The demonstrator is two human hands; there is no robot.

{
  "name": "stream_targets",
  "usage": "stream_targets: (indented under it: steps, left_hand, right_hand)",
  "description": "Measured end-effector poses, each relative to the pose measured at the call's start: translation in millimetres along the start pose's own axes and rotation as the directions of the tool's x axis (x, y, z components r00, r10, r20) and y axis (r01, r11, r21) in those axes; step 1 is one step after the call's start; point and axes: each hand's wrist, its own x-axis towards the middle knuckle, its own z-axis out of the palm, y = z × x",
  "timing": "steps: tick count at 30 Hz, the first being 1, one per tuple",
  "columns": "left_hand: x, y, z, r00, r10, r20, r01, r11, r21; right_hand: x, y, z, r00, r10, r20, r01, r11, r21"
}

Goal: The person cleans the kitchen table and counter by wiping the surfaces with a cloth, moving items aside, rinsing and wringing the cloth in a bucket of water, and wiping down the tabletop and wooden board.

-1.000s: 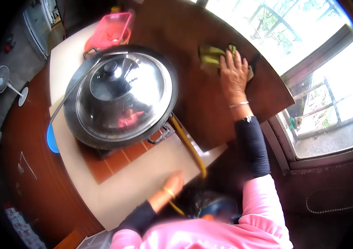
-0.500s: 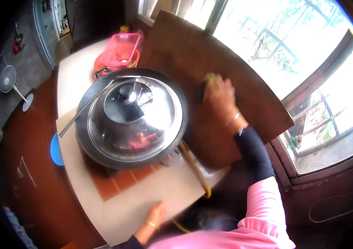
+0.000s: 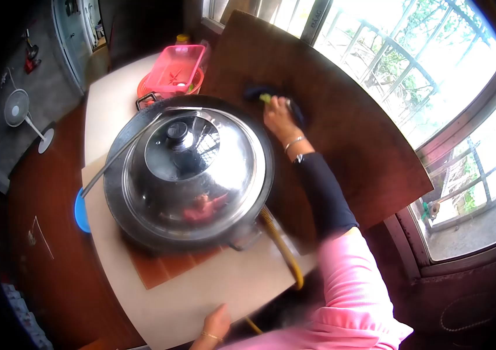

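My right hand point(image 3: 281, 119) is closed on a dark cloth point(image 3: 296, 112) with a yellow-green patch, pressed against the brown board point(image 3: 353, 157). Motion and the fingers blur part of the cloth. At the near edge of the pale table point(image 3: 201, 309), my left hand point(image 3: 217, 322) rests with nothing visible in it, its fingers loosely out. Between the hands stands a large dark wok point(image 3: 121, 146) under a shiny metal lid point(image 3: 224, 186) with a glass centre and black knob. A long metal utensil point(image 3: 121, 154) leans across the wok's left rim.
Behind the wok sits a pink plastic basket point(image 3: 175, 67) on a red bowl. Orange tiles point(image 3: 169, 268) lie under the wok. A yellow hose point(image 3: 286, 251) runs at its right. A blue basin point(image 3: 81, 211) shows past the left edge. Windows point(image 3: 405, 52) border the board.
My right hand has moved leftward and farther away across the brown board, carrying the cloth. The left hand stays at the table edge. The whole view has shifted slightly.
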Motion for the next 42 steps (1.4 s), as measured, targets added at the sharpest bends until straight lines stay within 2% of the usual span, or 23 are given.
stream_targets:
  steps: [1, 2, 4, 6, 8, 9, 13, 14, 15, 17, 18, 19, 21, 25, 27, 29, 31, 34, 35, 37, 39, 41, 42]
  left_hand:
    - [1.3, 1.4, -0.7, 1.0, -0.004, 0.001, 0.004, 1.0, -0.001]
    - [3.0, 1.9, -0.4, 1.0, 0.0, 0.0, 0.0, 1.0, 0.008]
    - [-0.2, 5.3, -4.0, 1.0, -0.004, 0.009, 0.004, 1.0, 0.004]
    - [-4.0, 7.0, -12.1, 1.0, -0.011, -0.008, 0.01, 0.999, -0.048]
    - [-10.8, 5.8, -21.7, 1.0, -0.015, -0.019, 0.015, 0.999, -0.034]
    - [-13.4, 4.7, -27.7, 1.0, -0.014, -0.027, 0.014, 1.0, -0.013]
    - [-22.8, -8.0, -45.6, 0.997, -0.078, -0.01, 0.077, 0.995, -0.06]
    - [-23.1, -14.4, -46.7, 0.998, -0.045, -0.034, 0.044, 0.998, -0.049]
    - [-25.8, -17.9, -46.8, 0.998, -0.022, -0.051, 0.02, 0.999, -0.039]
    - [-28.1, -17.7, -52.1, 0.999, -0.052, 0.007, 0.052, 0.999, -0.006]
    - [-27.3, -16.7, -52.5, 0.998, -0.061, 0.031, 0.06, 0.998, 0.028]
    - [-26.4, -19.5, -49.1, 0.997, -0.073, 0.034, 0.072, 0.997, 0.035]
    - [-25.6, -20.9, -38.2, 1.0, -0.001, 0.02, 0.0, 0.999, 0.045]
    - [-20.4, -4.4, -12.7, 0.993, 0.031, 0.116, -0.039, 0.997, 0.065]
    - [-18.1, 9.4, -4.9, 0.985, 0.01, 0.174, -0.021, 0.998, 0.063]
    - [-18.5, 19.7, 2.1, 0.977, -0.006, 0.213, -0.008, 0.998, 0.064]
    - [-18.2, 25.6, 0.8, 0.975, -0.007, 0.221, 0.001, 1.0, 0.027]
    - [-23.6, 16.1, -7.0, 0.983, 0.003, 0.183, -0.008, 1.0, 0.024]
    - [-28.0, 8.3, -7.5, 0.99, 0.007, 0.144, -0.006, 1.0, -0.008]
    - [-33.9, -7.4, -16.4, 0.992, 0.015, 0.128, -0.016, 1.0, 0.005]
    - [-36.5, -13.8, -21.8, 0.993, -0.042, 0.108, 0.036, 0.997, 0.065]
    - [-39.8, -15.5, -28.5, 0.994, -0.056, 0.089, 0.051, 0.997, 0.063]
    - [-40.2, -17.3, -30.5, 0.995, -0.058, 0.075, 0.053, 0.996, 0.069]
  right_hand:
    - [-15.8, -23.9, 13.6, 0.991, -0.131, 0.04, 0.133, 0.989, -0.059]
    - [-35.4, -42.4, 10.1, 0.998, -0.001, 0.06, -0.03, 0.852, 0.522]
    - [-88.2, -82.6, -8.3, 0.983, 0.079, 0.164, -0.181, 0.391, 0.903]
    - [-139.9, -122.6, -34.1, 0.973, 0.096, 0.212, -0.202, -0.108, 0.973]
    - [-183.1, -129.4, -73.0, 0.955, -0.281, 0.099, -0.02, 0.269, 0.963]
    - [-211.5, -112.5, -87.8, 0.761, -0.619, 0.197, 0.378, 0.669, 0.64]
    - [-272.7, -53.8, -126.0, 0.789, -0.604, 0.117, 0.416, 0.663, 0.622]
    - [-256.1, -24.6, -146.4, 0.885, -0.407, 0.226, 0.174, 0.739, 0.65]
    - [-235.1, 6.7, -157.9, 0.918, -0.199, 0.344, -0.081, 0.755, 0.651]
    - [-183.5, 74.7, -161.3, 0.968, -0.119, 0.22, 0.044, 0.947, 0.319]
    - [-156.3, 103.5, -165.9, 0.978, -0.053, 0.203, 0.002, 0.971, 0.24]
    - [-142.6, 123.7, -153.2, 0.999, 0.05, 0.01, -0.052, 0.982, 0.18]
    - [-132.3, 123.3, -131.9, 0.994, 0.11, 0.007, -0.11, 0.989, 0.101]
    - [-145.2, 31.0, -78.7, 0.984, 0.144, 0.105, -0.148, 0.989, 0.03]
    - [-166.1, -16.5, -99.4, 0.911, -0.221, 0.349, 0.132, 0.956, 0.262]
    - [-220.8, -77.3, -95.6, 0.884, -0.395, 0.249, 0.336, 0.908, 0.25]
    - [-275.0, -104.1, -119.0, 0.83, -0.527, 0.182, 0.408, 0.798, 0.444]
    - [-336.7, -98.0, -168.8, 0.896, -0.373, 0.242, 0.145, 0.76, 0.634]
    - [-353.5, -92.0, -184.1, 0.885, -0.354, 0.302, 0.054, 0.723, 0.689]
    - [-367.8, -74.9, -217.6, 0.738, -0.402, 0.542, -0.128, 0.704, 0.698]
    - [-348.6, -51.9, -235.2, 0.757, -0.367, 0.54, -0.186, 0.672, 0.717]
    - [-311.4, -49.6, -249.6, 0.869, -0.005, 0.495, -0.41, 0.551, 0.726]
    - [-290.0, -54.6, -251.4, 0.85, 0.085, 0.52, -0.491, 0.489, 0.721]
